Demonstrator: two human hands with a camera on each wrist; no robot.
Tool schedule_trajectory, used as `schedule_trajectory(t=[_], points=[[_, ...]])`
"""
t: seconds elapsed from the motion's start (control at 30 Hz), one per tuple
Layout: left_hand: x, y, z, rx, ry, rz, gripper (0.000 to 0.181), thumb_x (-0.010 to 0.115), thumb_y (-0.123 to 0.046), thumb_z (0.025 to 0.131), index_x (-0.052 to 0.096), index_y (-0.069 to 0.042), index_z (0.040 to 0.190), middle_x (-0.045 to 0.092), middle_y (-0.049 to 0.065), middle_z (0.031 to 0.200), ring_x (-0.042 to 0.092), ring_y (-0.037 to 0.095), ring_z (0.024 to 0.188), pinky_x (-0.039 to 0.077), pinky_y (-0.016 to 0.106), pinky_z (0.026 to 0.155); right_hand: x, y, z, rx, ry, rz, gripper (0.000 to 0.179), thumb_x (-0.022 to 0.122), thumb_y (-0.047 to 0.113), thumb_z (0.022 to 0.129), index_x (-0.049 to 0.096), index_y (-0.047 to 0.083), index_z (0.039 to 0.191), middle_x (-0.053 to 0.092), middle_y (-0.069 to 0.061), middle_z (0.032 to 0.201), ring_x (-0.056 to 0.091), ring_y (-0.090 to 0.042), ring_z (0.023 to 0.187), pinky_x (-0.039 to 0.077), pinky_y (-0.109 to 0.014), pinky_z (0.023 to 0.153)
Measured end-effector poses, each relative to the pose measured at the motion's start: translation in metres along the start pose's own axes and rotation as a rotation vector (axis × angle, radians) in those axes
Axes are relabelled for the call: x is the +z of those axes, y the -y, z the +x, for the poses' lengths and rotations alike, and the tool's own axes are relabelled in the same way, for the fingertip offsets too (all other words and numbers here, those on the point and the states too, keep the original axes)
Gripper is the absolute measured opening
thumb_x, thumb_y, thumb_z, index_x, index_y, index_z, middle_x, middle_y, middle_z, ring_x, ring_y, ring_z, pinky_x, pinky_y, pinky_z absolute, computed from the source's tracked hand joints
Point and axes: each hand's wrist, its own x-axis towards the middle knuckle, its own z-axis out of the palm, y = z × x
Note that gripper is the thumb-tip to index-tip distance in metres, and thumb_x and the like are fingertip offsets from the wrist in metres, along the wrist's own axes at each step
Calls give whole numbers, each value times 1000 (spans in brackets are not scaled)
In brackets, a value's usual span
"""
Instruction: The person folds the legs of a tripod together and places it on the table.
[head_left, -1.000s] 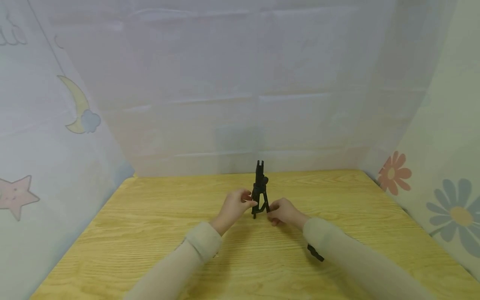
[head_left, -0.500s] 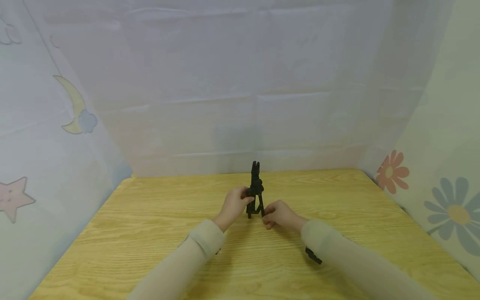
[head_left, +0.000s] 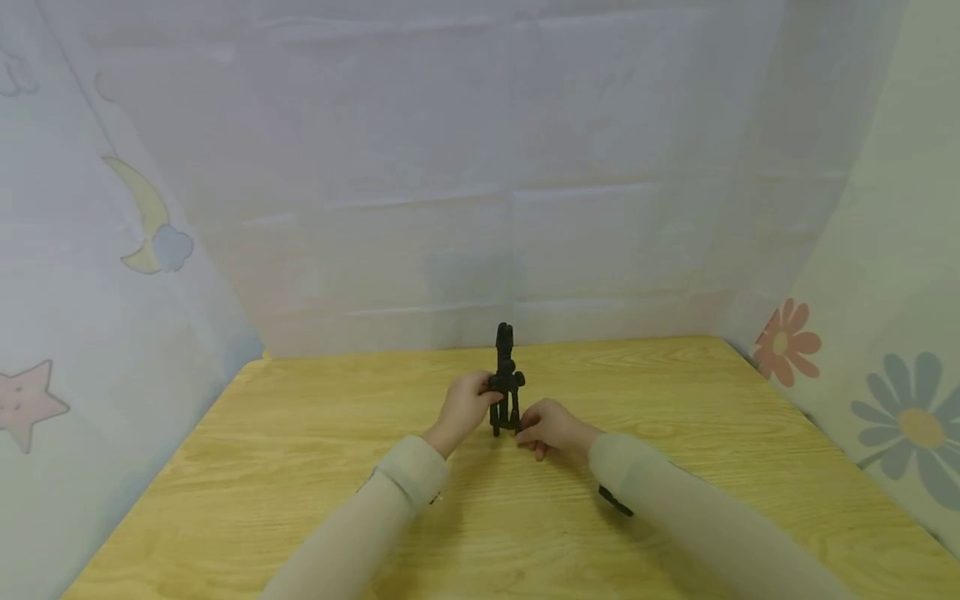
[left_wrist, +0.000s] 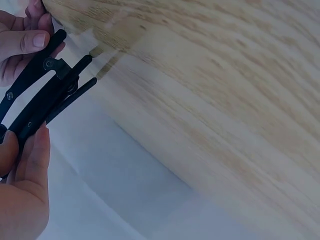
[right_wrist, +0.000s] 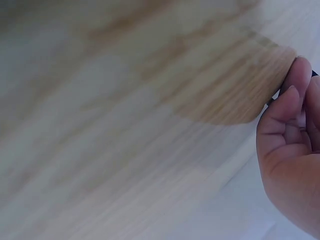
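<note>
A small black tripod (head_left: pixel 505 337) stands nearly upright above the middle of the wooden table, its forked top pointing up. My left hand (head_left: pixel 467 410) grips it from the left, just below the head, with thumb and fingers round its upper legs. On the other side, my right hand (head_left: pixel 553 427) pinches the lower end of one leg. The left wrist view has the tripod's legs (left_wrist: pixel 47 100) close up, one splayed from the others and joined by a hinged brace. In the right wrist view, the right hand (right_wrist: pixel 290 150) hides most of the leg.
The wooden table (head_left: pixel 300 450) meets a pale sheet wall (head_left: pixel 390 208) behind the tripod. Printed side walls rise left and right, with a moon (head_left: pixel 146 208) and flowers (head_left: pixel 787 342). A black piece (head_left: pixel 616 502) shows under the right sleeve.
The tripod has shifted slightly left and turned, and its legs look closer together. My right hand has moved left with the leg. My left hand has settled more closely round the upper part.
</note>
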Motion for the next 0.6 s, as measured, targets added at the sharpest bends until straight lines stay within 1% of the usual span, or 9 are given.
schedule_trajectory(t=[0.07,0.23,0.43,0.47,0.6], points=[[-1,2,2,2,13,7,20,64,1,91,66,9,110,69,22,107,67,33,100,55,38,83,1,0,3,-8,4,-13,8,66,1,91,69,-2,83,58,-4,62,56,-10,44,50,-24,46],[-5,4,2,0,32,-1,22,64,3,91,65,9,111,68,22,107,67,33,100,56,38,81,3,3,7,7,25,-3,9,65,1,91,68,-3,83,55,-4,59,55,-10,42,49,-23,44],[-9,7,3,-4,41,4,23,64,2,91,66,7,114,70,20,103,69,27,87,55,31,66,5,1,12,27,46,-15,10,67,3,91,66,-1,82,54,-4,56,53,-9,40,47,-22,41],[-9,8,3,-8,46,0,24,64,2,91,65,7,115,70,20,102,69,27,86,55,32,64,5,2,12,28,51,-18,10,67,3,91,66,-1,81,54,-4,55,53,-9,39,46,-22,41],[-12,11,5,-22,69,-29,29,63,3,92,62,10,120,70,21,101,70,29,88,57,40,69,5,5,13,40,64,-11,10,67,3,91,65,0,82,54,-4,54,52,-9,39,46,-21,40]])
